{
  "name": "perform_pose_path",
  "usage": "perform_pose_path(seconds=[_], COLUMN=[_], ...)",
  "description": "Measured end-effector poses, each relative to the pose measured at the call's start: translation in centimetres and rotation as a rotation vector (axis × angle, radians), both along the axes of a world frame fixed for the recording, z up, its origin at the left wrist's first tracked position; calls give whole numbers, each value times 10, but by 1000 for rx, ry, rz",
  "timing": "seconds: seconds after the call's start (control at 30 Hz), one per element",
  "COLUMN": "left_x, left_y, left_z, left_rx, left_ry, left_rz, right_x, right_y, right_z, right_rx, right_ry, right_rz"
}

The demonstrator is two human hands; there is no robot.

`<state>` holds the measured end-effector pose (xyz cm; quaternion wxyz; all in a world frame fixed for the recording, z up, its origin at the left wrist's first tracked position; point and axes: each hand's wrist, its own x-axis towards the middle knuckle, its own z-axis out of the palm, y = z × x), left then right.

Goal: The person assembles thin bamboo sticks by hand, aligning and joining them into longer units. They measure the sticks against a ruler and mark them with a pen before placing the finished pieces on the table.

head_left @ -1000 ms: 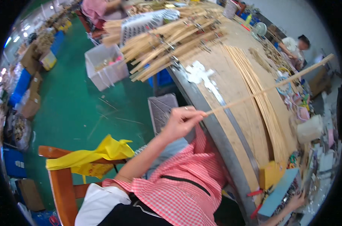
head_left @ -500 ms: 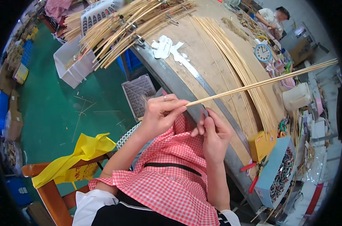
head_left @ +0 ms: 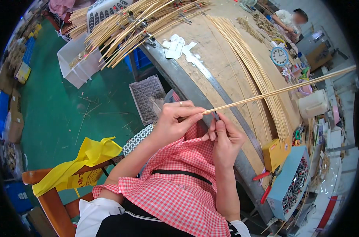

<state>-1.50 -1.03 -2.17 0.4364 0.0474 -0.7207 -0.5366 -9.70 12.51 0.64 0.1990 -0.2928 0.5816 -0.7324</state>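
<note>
My left hand [head_left: 177, 123] pinches a thin bundle of long pale sticks [head_left: 274, 93] between thumb and fingers. The bundle runs from that grip out to the right, above the table. Just right of and below the grip, my right hand [head_left: 228, 139] is closed on a small dark piece [head_left: 216, 115], its tip touching or nearly touching the sticks. Fingers cover most of this piece, so its kind cannot be made out. Behind the bundle, more loose sticks [head_left: 253, 65] lie side by side on the wooden tabletop [head_left: 211, 55].
A metal ruler [head_left: 219, 87] and white cut-outs [head_left: 174, 46] lie along the table. Clipped stick bundles [head_left: 128, 29] overhang its far left. At right are red-handled pliers [head_left: 271, 182], a yellow box [head_left: 276, 154], a blue box of small parts [head_left: 287, 185] and a clock [head_left: 279, 56]. A person sits far right.
The left hand and the stick bundle have shifted slightly right. The dark piece in the right hand now sits closer to the sticks. The whole view has shifted a little.
</note>
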Motion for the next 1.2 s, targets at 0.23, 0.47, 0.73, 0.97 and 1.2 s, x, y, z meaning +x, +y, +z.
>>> perform_pose_path(seconds=[0.23, 0.47, 0.73, 0.97, 1.2], left_x=[2, 0, -4, -1, 19], left_y=[1, 0, -1, -7, -41], left_z=[4, -4, -10, -7, 8], left_rx=[90, 165, 358, 284, 81], left_ry=[-105, -124, -224, -370, -286], left_rz=[-104, -221, -445, -499, -130], right_x=[-5, -18, -54, -72, -30], right_y=[3, 21, 31, 42, 11], right_z=[-4, -5, 50, 34, 5], right_rx=[-15, 131, -267, -370, -156], right_ry=[6, 245, 46, 27, -114], right_rz=[31, 47, -113, -86, -186])
